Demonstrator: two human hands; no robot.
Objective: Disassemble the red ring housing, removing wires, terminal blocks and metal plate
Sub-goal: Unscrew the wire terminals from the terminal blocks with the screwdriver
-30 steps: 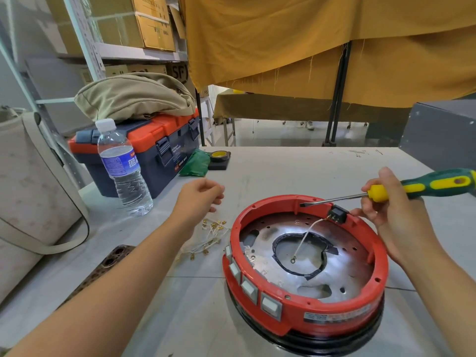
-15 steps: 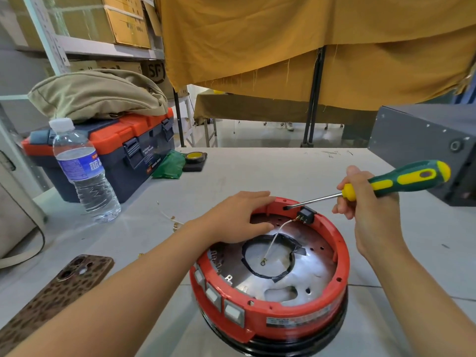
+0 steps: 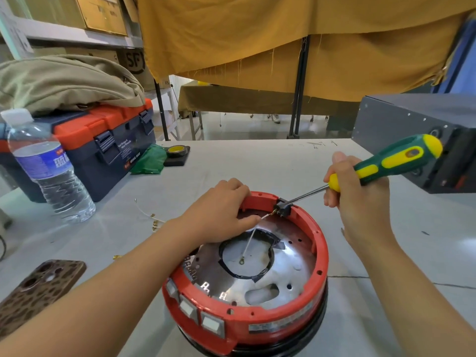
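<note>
The red ring housing [image 3: 273, 319] stands on the table in front of me, with a shiny metal plate [image 3: 288, 256] inside it. A small black terminal block [image 3: 284, 207] sits on the far rim, and a white wire [image 3: 248, 244] hangs from it down to a ring lug. My left hand [image 3: 219, 215] rests on the far left rim, its fingers pinching the wire near the block. My right hand [image 3: 358, 191] grips a green and yellow screwdriver [image 3: 386, 163] whose tip meets the terminal block.
A water bottle [image 3: 49, 171] and an orange and navy toolbox [image 3: 103, 140] stand at the left. A phone [image 3: 38, 287] lies near the left front edge. Loose removed wires [image 3: 152, 219] lie left of the housing. A grey metal box [image 3: 422, 135] stands at the right.
My left hand moved from the loose wires on the table to the housing rim and took hold of the white wire. The screwdriver tip came down onto the terminal block.
</note>
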